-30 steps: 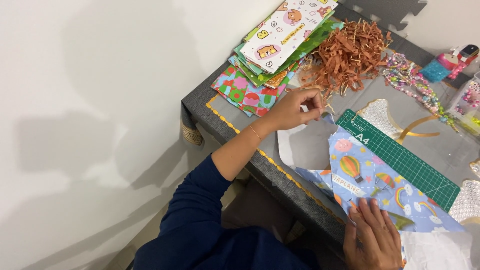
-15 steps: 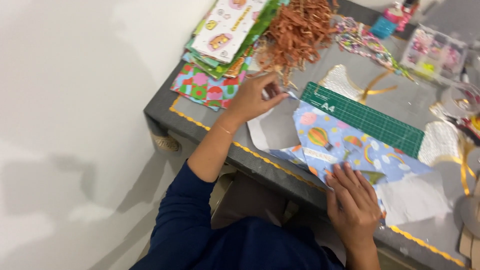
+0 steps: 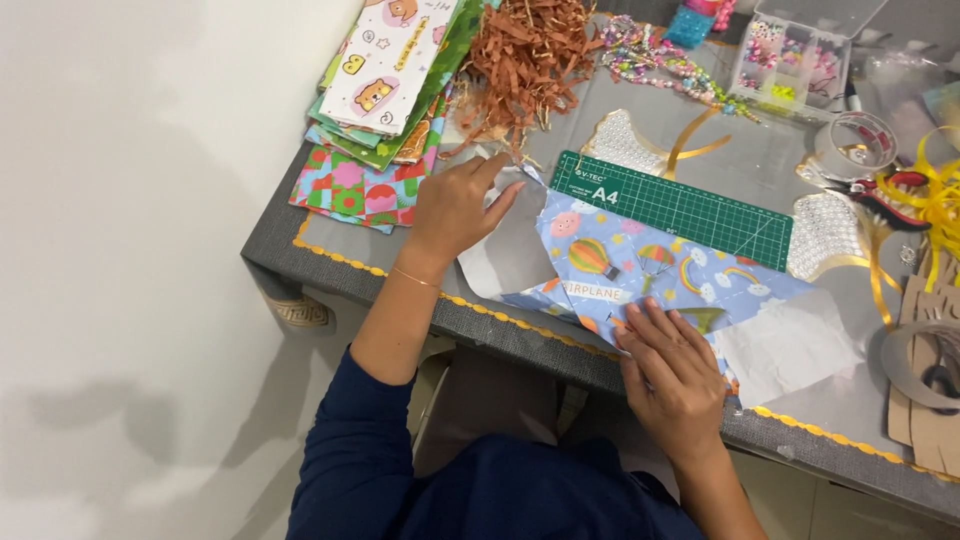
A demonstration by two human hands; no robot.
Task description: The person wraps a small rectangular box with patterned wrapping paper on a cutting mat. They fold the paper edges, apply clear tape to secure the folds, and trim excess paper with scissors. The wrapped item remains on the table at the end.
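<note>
The left hand covers the corner of the wrapping paper it presses, and the right hand hides the near edge, so the fold beneath either cannot be made out. The paper stack and bead box run off the top edge. The cardboard pieces are cut off at the right, and the beads are too small to tell apart.

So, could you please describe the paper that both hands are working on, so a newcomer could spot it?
On the grey table, find the green cutting mat. Overlapping its near edge lies the blue wrapping paper, under the left hand and right hand. Unlike the stacked sheets, it shows balloons and rainbows.
</note>
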